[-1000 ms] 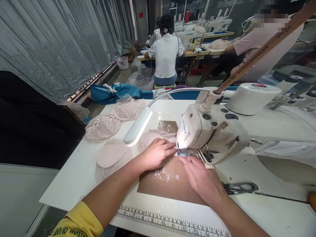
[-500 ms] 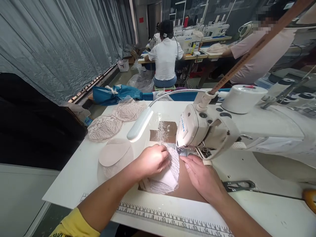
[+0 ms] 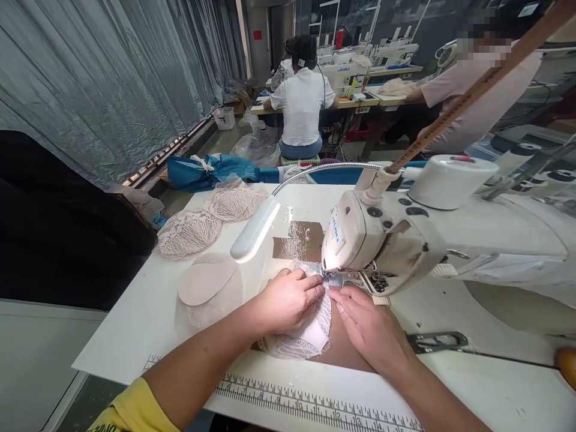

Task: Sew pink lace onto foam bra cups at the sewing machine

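Observation:
My left hand (image 3: 288, 300) lies with curled fingers pressing a white lace cup piece (image 3: 303, 339) onto the table, just left of the needle. My right hand (image 3: 366, 327) rests flat beside it, fingertips on the lace edge by the presser foot (image 3: 335, 279). The white sewing machine (image 3: 382, 237) stands over both hands, and its gooseneck lamp (image 3: 254, 231) lights the spot. A glossy brown taped patch (image 3: 342, 348) lies under the lace.
Lace cups (image 3: 189, 231) and a beige foam pad (image 3: 207, 282) lie at the table's left. A printed ruler (image 3: 315, 405) runs along the front edge. Black scissors (image 3: 438, 342) lie to the right. Two people sit at sewing tables behind.
The lace piece was turned and pulled toward me from under the machine. Both hands closed in together at the needle, the left sliding a little right.

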Available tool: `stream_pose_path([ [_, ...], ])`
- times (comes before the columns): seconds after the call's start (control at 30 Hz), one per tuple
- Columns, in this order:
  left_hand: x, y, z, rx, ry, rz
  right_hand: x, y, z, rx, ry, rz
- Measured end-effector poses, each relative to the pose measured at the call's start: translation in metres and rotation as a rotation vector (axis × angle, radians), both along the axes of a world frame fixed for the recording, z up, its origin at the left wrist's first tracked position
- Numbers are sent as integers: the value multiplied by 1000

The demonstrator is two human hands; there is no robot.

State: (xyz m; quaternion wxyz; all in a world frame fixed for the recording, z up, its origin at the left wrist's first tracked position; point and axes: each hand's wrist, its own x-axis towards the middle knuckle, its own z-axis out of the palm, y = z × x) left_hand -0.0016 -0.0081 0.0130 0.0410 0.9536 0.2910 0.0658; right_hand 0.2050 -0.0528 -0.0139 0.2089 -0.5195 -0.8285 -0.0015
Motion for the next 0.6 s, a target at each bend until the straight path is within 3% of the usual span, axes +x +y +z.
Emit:
stream_pose_path([
  [0.6,-2,3,-5,-9,-26,-36,1,-1,-3,0,-32,32],
])
